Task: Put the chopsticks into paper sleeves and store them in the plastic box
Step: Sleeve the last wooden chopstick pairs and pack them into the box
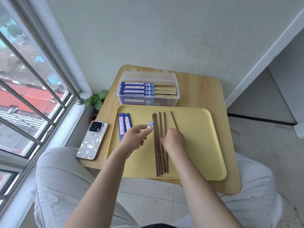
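Several dark wooden chopsticks [157, 155] lie lengthwise in the middle of a yellow tray [199, 142]. My right hand [173, 139] is curled over them and grips one slanted chopstick [173, 120], whose far end sticks out beyond my knuckles. My left hand [135, 137] pinches a blue paper sleeve [150, 124] between thumb and fingers; only the sleeve's tip shows. Two more blue sleeves [125, 124] lie at the tray's left edge. Behind the tray stands the clear plastic box [122, 97], lid open, with sleeved chopsticks [138, 87] stacked inside.
A small wooden table [200, 91] stands against the wall and carries the tray and the box. A phone [93, 140] lies at its left edge, partly overhanging. A small potted plant [97, 98] sits by the window to the left. My knees are under the table's near edge.
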